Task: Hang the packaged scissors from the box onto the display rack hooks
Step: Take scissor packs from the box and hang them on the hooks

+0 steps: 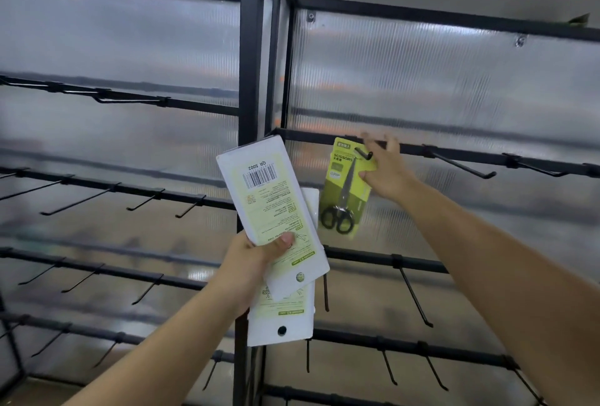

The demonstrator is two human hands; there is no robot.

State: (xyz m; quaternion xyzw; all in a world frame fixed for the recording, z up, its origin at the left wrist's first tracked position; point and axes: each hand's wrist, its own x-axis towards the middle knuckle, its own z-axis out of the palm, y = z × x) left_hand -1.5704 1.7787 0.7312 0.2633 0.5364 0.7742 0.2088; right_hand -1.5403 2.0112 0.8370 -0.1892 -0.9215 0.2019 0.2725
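A green scissors pack (345,188) with black-handled scissors hangs on a black hook (364,153) of the right-hand rack bar (454,154). My right hand (384,171) holds the pack's upper right edge, thumb on its side, fingers up by the bar. My left hand (253,262) grips a small stack of scissors packs (272,220), white backs and barcode facing me, upside down, in front of the rack's centre post. The box is not in view.
The black display rack (251,81) has translucent ribbed back panels and several rows of bars. Bare hooks (464,165) stick out to the right of the hung pack, and more line the lower rows (415,298) and the left section (143,202).
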